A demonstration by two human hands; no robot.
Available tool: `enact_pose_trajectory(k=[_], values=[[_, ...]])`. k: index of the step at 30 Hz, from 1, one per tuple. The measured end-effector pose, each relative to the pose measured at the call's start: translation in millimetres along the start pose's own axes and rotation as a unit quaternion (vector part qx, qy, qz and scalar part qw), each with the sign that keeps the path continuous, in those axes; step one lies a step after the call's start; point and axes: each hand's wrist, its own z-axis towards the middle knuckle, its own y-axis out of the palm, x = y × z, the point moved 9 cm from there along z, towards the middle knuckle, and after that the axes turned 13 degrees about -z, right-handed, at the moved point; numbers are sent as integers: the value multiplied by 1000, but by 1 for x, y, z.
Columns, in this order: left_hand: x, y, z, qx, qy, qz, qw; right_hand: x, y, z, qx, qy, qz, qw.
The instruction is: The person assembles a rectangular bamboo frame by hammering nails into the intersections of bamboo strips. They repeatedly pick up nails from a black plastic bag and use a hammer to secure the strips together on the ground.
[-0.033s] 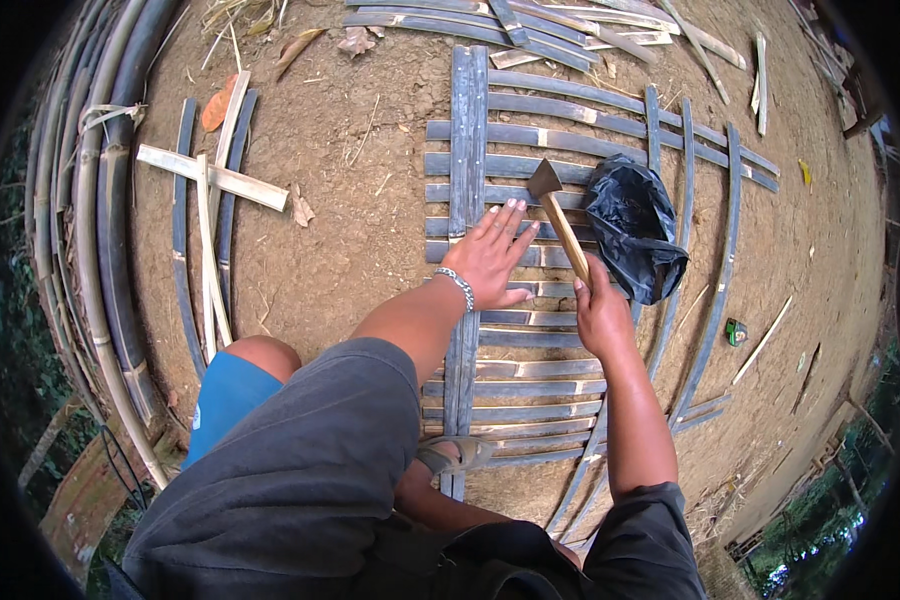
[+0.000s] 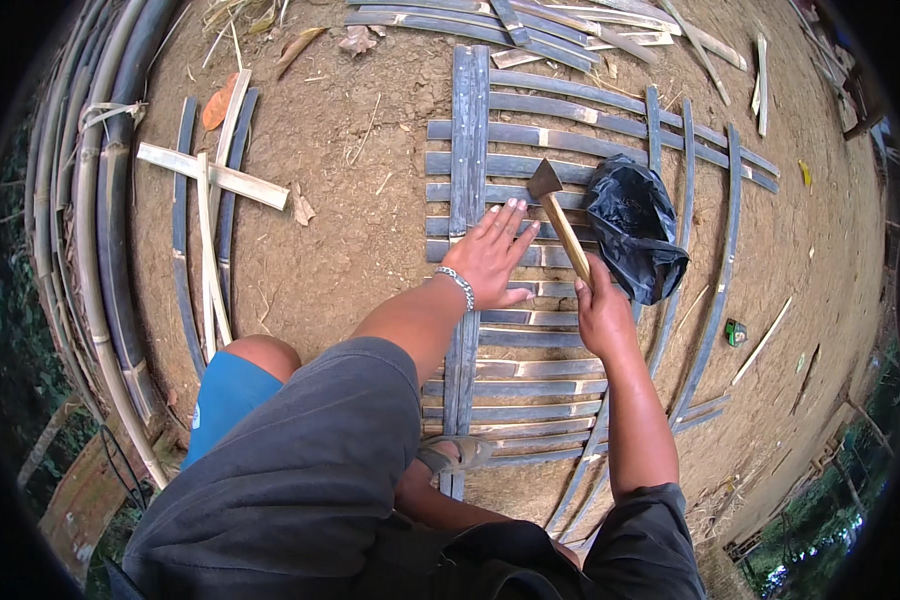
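My left hand (image 2: 488, 258) lies flat with fingers stretched out over the bamboo lattice, beside its long dark upright strip (image 2: 468, 150). In my right hand (image 2: 604, 308) is the wooden handle of a hatchet-like tool (image 2: 567, 235), its flared metal head pointing away from me. Fingers wrap round the lower end of that handle. Beneath both hands, several dark bamboo slats (image 2: 530, 340) run crosswise, and small nail heads dot the upright strip. A black plastic bag (image 2: 632, 225), its mouth open, rests on the slats just right of the tool.
Loose bamboo strips (image 2: 213, 180) lie crossed on the dirt at left, near long bamboo poles (image 2: 100, 220) tied together. More strips (image 2: 470, 22) are piled at the far side. A green tape measure (image 2: 735, 332) sits at right. My sandalled foot (image 2: 455, 455) stands at the lattice's near end.
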Motion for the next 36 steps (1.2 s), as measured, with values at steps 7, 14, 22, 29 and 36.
enact_pose_trajectory(k=[7, 14, 22, 29, 36], values=[[-1, 0, 0, 5, 0, -2, 1000, 1, 9, 0, -1, 2, 17, 1000], [-3, 1, -2, 4, -4, 0, 1000, -4, 14, -4, 5, 11, 39, 999], [-1, 2, 0, -16, 0, 2, 1000, -35, 26, -25, 157, -192, 45, 968], [-2, 3, -2, 32, 3, -40, 999, -26, 40, 1, 117, -217, -36, 968], [-1, 7, 1, 6, 6, -5, 1000, -18, 33, 23, 120, -250, -40, 960]])
